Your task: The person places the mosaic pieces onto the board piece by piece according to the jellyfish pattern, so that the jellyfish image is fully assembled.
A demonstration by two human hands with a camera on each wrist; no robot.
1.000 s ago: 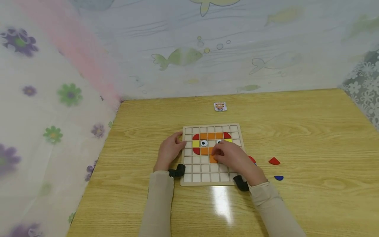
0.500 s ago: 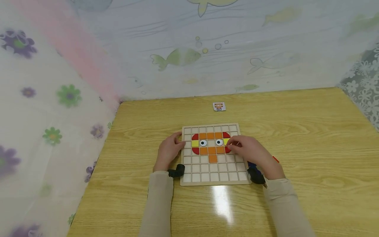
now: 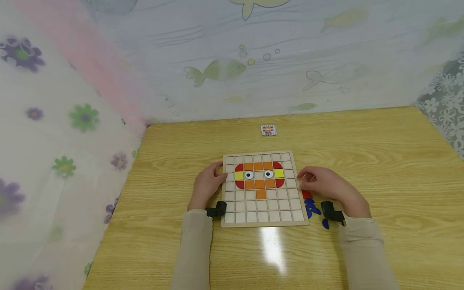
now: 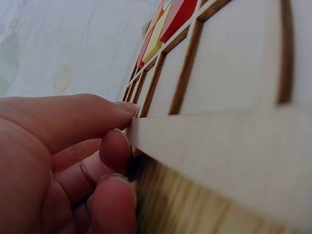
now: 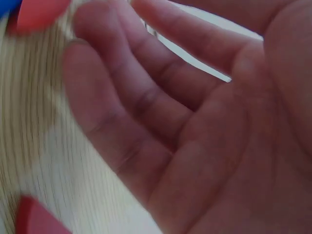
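A square wooden grid board (image 3: 262,224) lies on the table in the head view. My left hand (image 3: 208,183) grips its left edge; the left wrist view has the thumb (image 4: 105,109) on the rim and fingers curled lower down. Set in the cells are orange squares (image 3: 260,194), yellow squares (image 3: 279,173), red rounded corner pieces (image 3: 277,165) and two white eye discs (image 3: 249,175). Just past the board's right edge, my right hand (image 3: 331,189) hovers with loosely bent fingers. No piece shows in it in the right wrist view, though its fingertips are partly cropped.
Loose blue pieces (image 3: 311,208) and a red piece (image 3: 307,194) lie by the board's right edge. One blue half disc (image 3: 325,224) sits apart, under the right wrist. A small picture card (image 3: 268,130) lies behind the board. Patterned curtains border the table's back and left.
My right hand has moved from over the board to beyond its right edge, uncovering the right-hand yellow and red pieces and the loose blue ones. The left hand stays on the board.
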